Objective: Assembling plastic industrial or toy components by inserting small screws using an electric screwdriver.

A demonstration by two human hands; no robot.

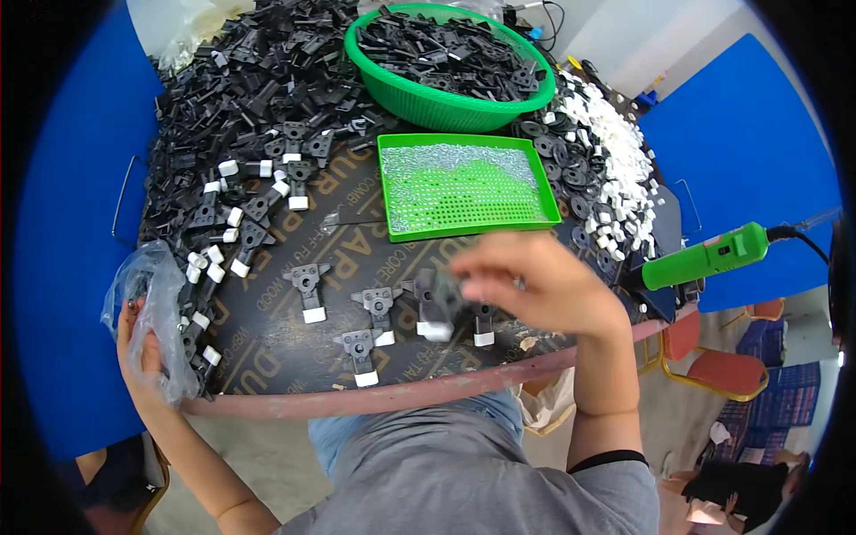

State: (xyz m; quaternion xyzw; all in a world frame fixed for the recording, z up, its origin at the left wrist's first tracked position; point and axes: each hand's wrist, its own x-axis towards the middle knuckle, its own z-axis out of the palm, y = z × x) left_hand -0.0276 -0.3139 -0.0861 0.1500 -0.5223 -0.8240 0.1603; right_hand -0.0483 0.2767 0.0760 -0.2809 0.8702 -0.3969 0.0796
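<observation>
My right hand is over the front right of the table, thumb and fingers pinched at a motion-blurred black plastic part with a white end. Around it lie several black T-shaped plastic parts with white end caps, among them one part to its left, one nearer the edge and another farther left. A part with a white cap shows just below the hand. At the left corner my left hand is closed on a clear plastic bag, whose contents I cannot make out.
A green tray of small silvery pieces stands mid-table. Behind it, a green basket holds black parts, beside a large black heap. White caps and black discs lie right, near a green corded tool.
</observation>
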